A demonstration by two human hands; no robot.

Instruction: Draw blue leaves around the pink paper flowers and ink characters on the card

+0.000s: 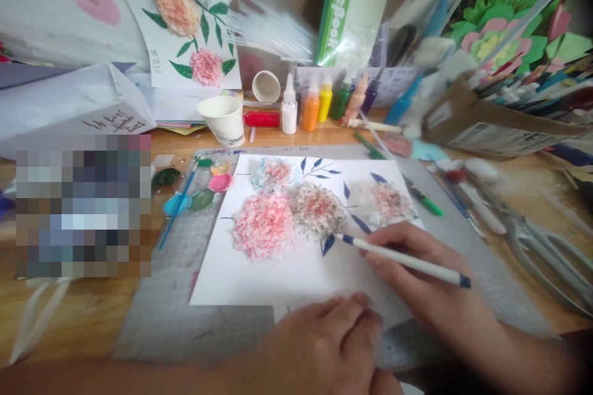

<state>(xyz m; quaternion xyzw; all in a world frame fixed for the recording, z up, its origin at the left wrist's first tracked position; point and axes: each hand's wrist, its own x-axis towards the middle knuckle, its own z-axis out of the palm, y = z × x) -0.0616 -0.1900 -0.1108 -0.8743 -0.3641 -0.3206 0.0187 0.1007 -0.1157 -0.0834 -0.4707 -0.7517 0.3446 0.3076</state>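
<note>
My right hand [417, 259] is closed round a white marker [407, 260] with dark blue ends. Its tip meets the white paper [231, 281] beside a dark blue leaf [328, 245], at the lower edge of a grey-and-pink ruffled flower [319, 210]. My left hand [328, 333] lies over the paper's near edge, fingers together and laid down, with no object seen in it. A larger pink ruffled flower [264, 225], a blue-and-pink one [276, 174] and a pale one [384, 200] are also on the paper, among drawn blue leaves.
A grey cutting mat [157, 315] lies beneath the paper. At left are a paint palette [202, 199] and a blue brush [177, 210]. Behind stand a paper cup [222, 120] and several paint bottles [310, 112]. Scissors [551, 253] lie at right, near a box of pens [500, 114].
</note>
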